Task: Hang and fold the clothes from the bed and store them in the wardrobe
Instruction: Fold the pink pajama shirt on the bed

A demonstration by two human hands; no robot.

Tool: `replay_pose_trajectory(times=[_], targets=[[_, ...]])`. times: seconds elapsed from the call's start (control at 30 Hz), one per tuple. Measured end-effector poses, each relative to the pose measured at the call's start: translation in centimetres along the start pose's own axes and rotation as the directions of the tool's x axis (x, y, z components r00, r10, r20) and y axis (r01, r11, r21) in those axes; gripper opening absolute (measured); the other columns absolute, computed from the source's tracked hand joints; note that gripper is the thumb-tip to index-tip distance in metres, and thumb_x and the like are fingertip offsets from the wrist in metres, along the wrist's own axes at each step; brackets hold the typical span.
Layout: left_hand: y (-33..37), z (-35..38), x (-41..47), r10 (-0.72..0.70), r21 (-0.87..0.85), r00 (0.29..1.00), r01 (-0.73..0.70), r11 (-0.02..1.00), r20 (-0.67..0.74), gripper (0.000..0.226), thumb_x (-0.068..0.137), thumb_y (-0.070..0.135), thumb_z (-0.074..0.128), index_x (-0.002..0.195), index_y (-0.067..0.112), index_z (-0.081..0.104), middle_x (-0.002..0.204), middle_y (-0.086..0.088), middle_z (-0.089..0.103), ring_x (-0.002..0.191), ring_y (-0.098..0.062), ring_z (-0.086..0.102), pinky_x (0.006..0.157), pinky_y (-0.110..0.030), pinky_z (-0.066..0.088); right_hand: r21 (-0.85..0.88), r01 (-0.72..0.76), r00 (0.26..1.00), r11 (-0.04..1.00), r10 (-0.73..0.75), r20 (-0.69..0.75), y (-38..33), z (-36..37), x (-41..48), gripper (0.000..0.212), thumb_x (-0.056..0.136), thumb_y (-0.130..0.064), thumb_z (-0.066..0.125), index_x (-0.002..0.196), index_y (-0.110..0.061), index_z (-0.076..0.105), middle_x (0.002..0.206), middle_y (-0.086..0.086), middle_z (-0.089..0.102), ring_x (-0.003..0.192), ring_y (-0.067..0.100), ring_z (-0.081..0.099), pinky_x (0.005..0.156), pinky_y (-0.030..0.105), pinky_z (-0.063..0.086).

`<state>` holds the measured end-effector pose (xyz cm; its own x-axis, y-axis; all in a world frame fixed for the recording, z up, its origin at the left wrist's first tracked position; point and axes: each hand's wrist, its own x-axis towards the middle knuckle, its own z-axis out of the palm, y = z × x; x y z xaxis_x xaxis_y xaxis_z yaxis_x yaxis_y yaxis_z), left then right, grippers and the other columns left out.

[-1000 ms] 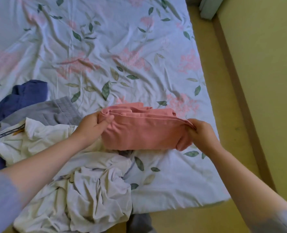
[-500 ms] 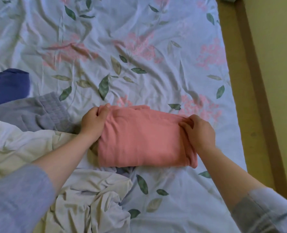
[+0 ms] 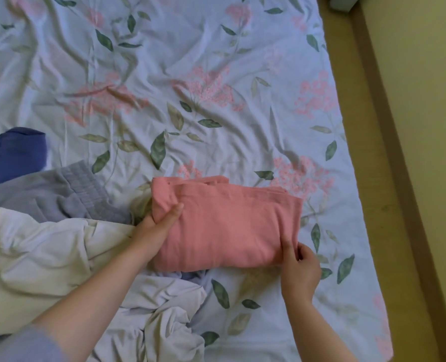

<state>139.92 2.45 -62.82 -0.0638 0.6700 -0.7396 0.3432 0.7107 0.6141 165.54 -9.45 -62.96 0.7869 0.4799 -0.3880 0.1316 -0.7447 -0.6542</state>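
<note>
Soft, even daylight with a faint yellow-green cast; shadows are weak and there is no glare. Edges bow from the wide lens, and detail looks slightly smeared.

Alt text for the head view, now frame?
The left hand and right hand grip opposite ends of a folded pink garment on a floral bedsheet. A white garment, grey garment and blue garment lie crumpled to its left.

— Worn where?
— On the head, above the near side of the folded pink garment [image 3: 227,226]; facing forward and steeply down.
— How near?
— Close; wide-angle, taking in the bed sheet [image 3: 216,100] beyond the garment and a tan floor strip [image 3: 368,178] to the right of it.
— Overlap with another view?
— Sole view.
</note>
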Motion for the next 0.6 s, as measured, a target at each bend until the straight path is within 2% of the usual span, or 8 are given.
replay_pose_trajectory(times=[0.1,0.17,0.23,0.3,0.43,0.53,0.6], targets=[[-0.4,0.7,1.0,0.022,0.050,0.998,-0.019,0.999,-0.064,0.099,0.055,0.084,0.061,0.132,0.022,0.054,0.122,-0.003,0.064,0.112,-0.027,0.059,0.098,-0.040,0.045,0.132,-0.015,0.998,0.991,0.023,-0.064,0.1,0.5,0.0,0.038,0.093,-0.037,0.062,0.070,-0.007,0.057,0.065,0.000,0.057,0.061,0.015,0.048,0.057,0.030,0.037],[-0.9,1.0,1.6,0.028,0.068,0.992,-0.020,0.997,-0.122,0.097,0.064,0.078,0.065,0.137,0.017,0.047,0.129,-0.007,0.060,0.117,-0.030,0.056,0.102,-0.044,0.043,0.185,0.027,0.998,0.982,-0.016,-0.060,-0.2,0.6,0.5,0.040,0.094,-0.032,0.063,0.071,-0.001,0.053,0.063,0.002,0.051,0.060,0.016,0.042,0.057,0.031,0.034],[-1.1,1.1,2.0,0.019,0.058,0.987,-0.010,0.998,-0.160,0.090,0.070,0.070,0.068,0.137,0.013,0.047,0.131,-0.010,0.059,0.119,-0.032,0.056,0.103,-0.046,0.043,0.188,0.116,0.993,0.975,-0.116,-0.010,-1.2,0.1,1.3,0.037,0.095,-0.029,0.061,0.064,-0.012,0.052,0.057,-0.010,0.048,0.057,0.008,0.040,0.053,0.020,0.032],[-1.1,1.1,2.3,0.018,0.059,0.987,-0.008,0.998,-0.161,0.085,0.072,0.066,0.070,0.135,0.011,0.049,0.130,-0.011,0.060,0.118,-0.032,0.056,0.104,-0.047,0.043,0.123,0.225,0.972,0.967,-0.232,0.043,-2.3,-0.7,2.4,0.041,0.096,-0.028,0.060,0.059,-0.021,0.046,0.052,-0.015,0.045,0.052,0.003,0.038,0.051,0.017,0.032],[-1.2,1.1,2.5,0.012,0.069,0.983,0.001,0.998,-0.183,0.081,0.074,0.063,0.071,0.132,0.010,0.052,0.127,-0.012,0.062,0.116,-0.032,0.058,0.102,-0.046,0.045,0.017,0.366,0.926,0.931,-0.366,0.088,-3.5,-2.6,4.8,0.042,0.096,-0.035,0.058,0.059,-0.019,0.048,0.051,-0.014,0.047,0.051,0.004,0.040,0.049,0.019,0.030],[-1.3,1.1,2.6,0.005,0.048,0.984,0.003,0.999,-0.176,0.077,0.075,0.058,0.072,0.132,0.009,0.052,0.128,-0.011,0.061,0.116,-0.031,0.057,0.101,-0.043,0.045,-0.053,0.365,0.911,0.929,-0.345,0.224,-3.0,-3.0,5.5,0.051,0.096,-0.045,0.053,0.059,-0.011,0.045,0.048,-0.010,0.039,0.049,0.006,0.035,0.048,0.022,0.026],[-1.1,1.2,2.5,0.014,0.051,0.984,-0.005,0.999,-0.180,0.075,0.078,0.054,0.072,0.132,0.007,0.050,0.128,-0.013,0.060,0.116,-0.032,0.057,0.099,-0.040,0.044,-0.128,0.334,0.919,0.934,-0.293,0.263,-2.3,-3.1,5.7,0.051,0.096,-0.049,0.051,0.062,-0.012,0.046,0.050,-0.010,0.042,0.050,0.006,0.037,0.051,0.027,0.028]])
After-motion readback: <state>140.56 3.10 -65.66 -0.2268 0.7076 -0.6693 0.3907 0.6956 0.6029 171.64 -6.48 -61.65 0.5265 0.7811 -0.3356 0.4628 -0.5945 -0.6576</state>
